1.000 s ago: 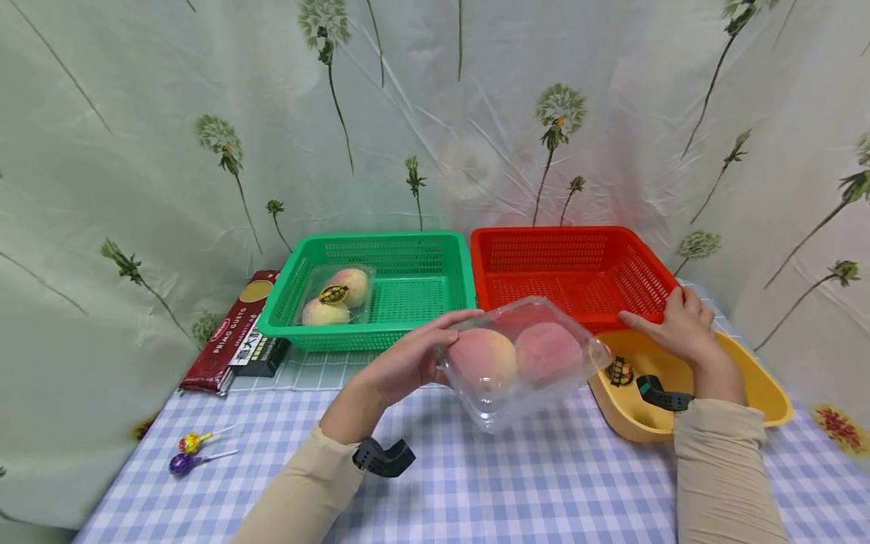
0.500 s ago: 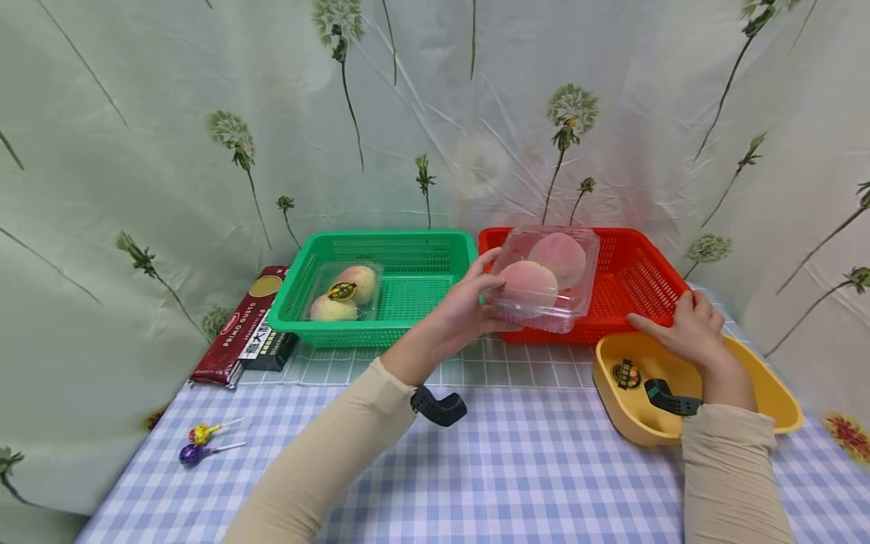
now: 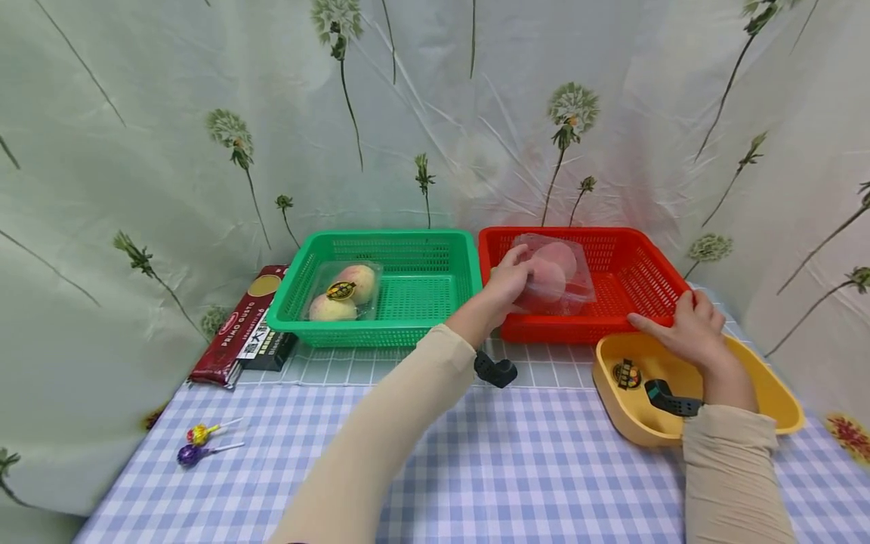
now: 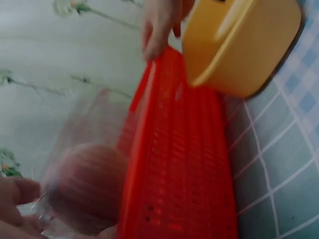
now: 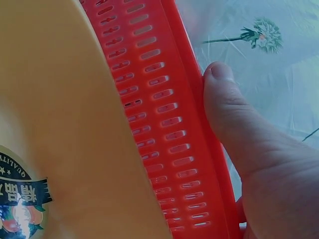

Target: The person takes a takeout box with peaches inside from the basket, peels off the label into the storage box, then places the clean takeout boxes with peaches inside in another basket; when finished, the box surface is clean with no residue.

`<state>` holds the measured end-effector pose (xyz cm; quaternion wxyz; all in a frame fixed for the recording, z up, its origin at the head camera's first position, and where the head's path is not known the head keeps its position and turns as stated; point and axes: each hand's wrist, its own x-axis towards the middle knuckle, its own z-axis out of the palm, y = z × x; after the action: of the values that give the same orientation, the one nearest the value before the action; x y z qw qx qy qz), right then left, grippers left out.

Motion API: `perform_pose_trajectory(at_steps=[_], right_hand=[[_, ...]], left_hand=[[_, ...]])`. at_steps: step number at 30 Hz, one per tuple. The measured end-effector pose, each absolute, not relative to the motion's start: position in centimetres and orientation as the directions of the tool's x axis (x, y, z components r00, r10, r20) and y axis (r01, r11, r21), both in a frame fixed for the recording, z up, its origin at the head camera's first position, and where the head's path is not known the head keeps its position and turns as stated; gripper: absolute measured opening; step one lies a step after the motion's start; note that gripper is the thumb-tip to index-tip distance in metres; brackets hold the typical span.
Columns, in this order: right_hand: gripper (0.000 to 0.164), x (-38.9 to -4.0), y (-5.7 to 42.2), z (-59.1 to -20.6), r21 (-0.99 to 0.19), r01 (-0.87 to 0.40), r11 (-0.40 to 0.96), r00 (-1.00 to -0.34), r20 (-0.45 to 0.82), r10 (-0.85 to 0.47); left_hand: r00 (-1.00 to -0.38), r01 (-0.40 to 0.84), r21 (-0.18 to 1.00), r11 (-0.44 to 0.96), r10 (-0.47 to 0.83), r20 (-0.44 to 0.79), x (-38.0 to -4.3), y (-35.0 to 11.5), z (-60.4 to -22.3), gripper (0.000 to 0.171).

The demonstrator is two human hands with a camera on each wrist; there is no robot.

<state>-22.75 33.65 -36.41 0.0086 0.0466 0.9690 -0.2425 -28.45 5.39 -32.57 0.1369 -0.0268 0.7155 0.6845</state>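
Note:
My left hand (image 3: pixel 506 283) grips the left edge of a clear plastic box of peaches (image 3: pixel 559 261), with two pink peaches inside. The box is down within the left part of the red basket (image 3: pixel 544 329), a little tilted. From the left wrist, a peach (image 4: pixel 89 181) shows through blurred plastic beside the basket's wall. At the basket's near right corner my right hand (image 3: pixel 695 332) holds the rim, its thumb (image 5: pixel 227 99) lying along the edge in the right wrist view. A yellow tub (image 3: pixel 632 423) sits below that hand, with a round black sticker (image 3: pixel 626 374) inside.
To the left stands a green basket (image 3: pixel 381 337) with another clear box of two peaches (image 3: pixel 343 293). Beside it lie a red spaghetti packet (image 3: pixel 234 340) and a black box (image 3: pixel 275 351). Two lollipops, one yellow (image 3: pixel 199 434) and one purple (image 3: pixel 190 454), lie on the checked cloth (image 3: pixel 326 468).
My left hand has carried the box of peaches away from me, over the front rim and down into the red basket. The right hand keeps its hold on the basket's corner.

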Motion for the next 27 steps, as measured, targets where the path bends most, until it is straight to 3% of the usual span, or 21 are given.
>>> perform_pose_trajectory(at_steps=[4,11,17,23,27], right_hand=[[0.118,-22.7,33.5,-36.4,-0.471,0.091,0.877,-0.996,-0.035,0.085],[0.118,-22.7,33.5,-36.3,-0.476,0.093,0.874,-0.996,-0.032,0.088],[0.117,-22.5,33.8,-36.5,-0.467,0.099,0.879,-0.995,-0.038,0.092],[0.119,-22.7,33.8,-36.4,-0.469,0.104,0.877,-0.994,-0.063,0.084],[0.118,-22.7,33.7,-36.2,-0.468,0.110,0.877,-0.994,-0.062,0.092]], left_hand=[[-0.960,-0.212,0.958,0.191,0.141,-0.240,-29.2,5.9,-32.9,0.055],[-0.951,-0.204,0.946,0.252,0.177,-0.252,-29.9,6.2,-33.4,0.062],[-0.955,-0.155,0.899,0.410,0.172,-0.243,-30.0,7.1,-34.0,0.076],[-0.962,-0.118,0.792,0.599,0.128,-0.241,-29.5,7.8,-34.2,0.084],[-0.963,-0.073,0.651,0.756,0.117,-0.243,-29.0,8.5,-34.1,0.076]])
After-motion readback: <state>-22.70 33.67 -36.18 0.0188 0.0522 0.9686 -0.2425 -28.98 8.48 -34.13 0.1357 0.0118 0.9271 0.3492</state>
